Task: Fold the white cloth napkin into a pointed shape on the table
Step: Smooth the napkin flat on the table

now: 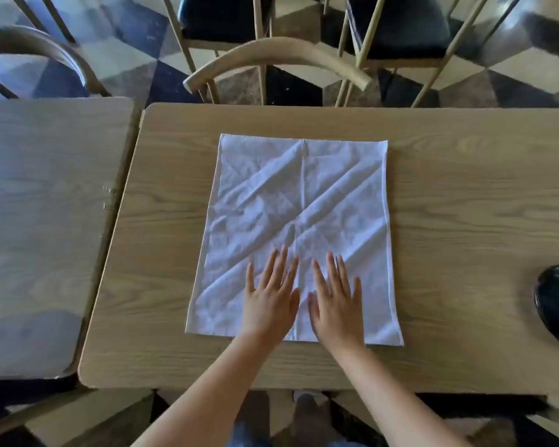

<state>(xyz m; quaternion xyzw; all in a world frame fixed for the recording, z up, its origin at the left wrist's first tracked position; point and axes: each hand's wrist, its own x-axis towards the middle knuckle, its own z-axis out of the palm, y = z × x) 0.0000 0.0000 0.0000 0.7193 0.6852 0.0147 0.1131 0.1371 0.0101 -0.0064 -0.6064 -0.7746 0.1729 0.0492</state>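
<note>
Obs: white cloth napkin lies unfolded, flat on the wooden table, approx centred, near edge close to the person's side. Surface wrinkled; one vertical crease down the middle, several diagonal creases crossing it.

Left hand palm-down on the napkin's near half, just left of the centre crease, fingers spread and straight, gripping nothing. Right hand same posture just right of the crease, also flat, fingers extended, nothing held. Thumbs nearly touching over the crease. Both forearms bare, reaching in from the near edge.

Other items: black plate at the table's right edge, partly out of frame, w/ something white on it, can't tell what. Second table adjoins on the left. Wooden chair opposite, backrest curved. Checkered floor beyond.
</note>
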